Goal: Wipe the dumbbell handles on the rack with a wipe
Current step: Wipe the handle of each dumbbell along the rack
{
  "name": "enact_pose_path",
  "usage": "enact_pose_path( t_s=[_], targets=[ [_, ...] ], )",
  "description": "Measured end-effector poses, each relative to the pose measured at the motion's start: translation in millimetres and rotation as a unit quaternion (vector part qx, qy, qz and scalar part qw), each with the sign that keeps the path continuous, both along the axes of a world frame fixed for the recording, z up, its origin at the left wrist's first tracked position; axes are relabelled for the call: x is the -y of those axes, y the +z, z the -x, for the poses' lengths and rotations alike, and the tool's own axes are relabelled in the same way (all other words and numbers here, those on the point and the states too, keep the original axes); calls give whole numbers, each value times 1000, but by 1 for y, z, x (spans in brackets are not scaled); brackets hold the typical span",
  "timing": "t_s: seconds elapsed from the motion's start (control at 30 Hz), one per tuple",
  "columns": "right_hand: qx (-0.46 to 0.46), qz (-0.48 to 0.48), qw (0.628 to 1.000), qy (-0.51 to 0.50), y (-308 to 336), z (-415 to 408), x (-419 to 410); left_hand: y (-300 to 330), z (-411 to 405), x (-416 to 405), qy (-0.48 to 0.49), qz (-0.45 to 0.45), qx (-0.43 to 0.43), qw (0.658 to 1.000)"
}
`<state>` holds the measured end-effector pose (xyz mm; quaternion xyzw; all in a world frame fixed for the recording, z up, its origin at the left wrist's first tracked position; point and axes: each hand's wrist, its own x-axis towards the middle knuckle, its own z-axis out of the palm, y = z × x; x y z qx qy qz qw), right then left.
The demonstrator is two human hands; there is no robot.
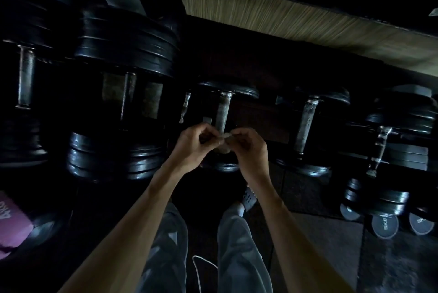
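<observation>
Above knurled handle (222,112): both hands pinch crumpled wipe (224,136).

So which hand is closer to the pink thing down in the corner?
Left. The left hand is on the same side as the pink thing, though well above it. The right hand is farther over, pinching the wipe together with the left.

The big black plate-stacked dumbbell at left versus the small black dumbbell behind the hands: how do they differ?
The big black plate-stacked dumbbell has thick multi-plate ends; the small black dumbbell has thin ends. The big one's handle is dark, the small one's pale and scuffed. Both lie on the rack, untouched.
</observation>
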<state>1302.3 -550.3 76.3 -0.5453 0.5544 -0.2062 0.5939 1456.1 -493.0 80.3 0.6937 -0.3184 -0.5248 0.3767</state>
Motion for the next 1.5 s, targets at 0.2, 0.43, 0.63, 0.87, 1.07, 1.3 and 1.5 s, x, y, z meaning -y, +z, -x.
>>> enact_pose_path(
  t_s=[0.2, 0.43, 0.63, 0.87, 1.07, 1.3, 1.5],
  targets=[
    [-113, 102, 988, 34, -12, -3, -26, -26, -18, 22, 144, -66, 245, 956],
    [-115, 86, 989, 24, -16, -4, -27, -29, 8, 73, 238, -99, 39, 965],
    [-116, 88, 989, 4, -19, -6, -30, -18, 7, 38, 128, -81, 114, 982],
    [-141, 83, 986, 15, -23, -9, -33, -10, 14, 75, 172, -25, 199, 964],
    [-141, 76, 987, -14, -24, -12, -39, -25, 8, 34, 20, -87, 243, 966],
    [-160, 29, 986, -29, -20, -7, -46, -2, 9, 78, 156, -63, 172, 971],
    [-144, 16, 989, -32, -21, -7, -48, -8, 15, 26, 5, -146, 214, 966]
  ],
)
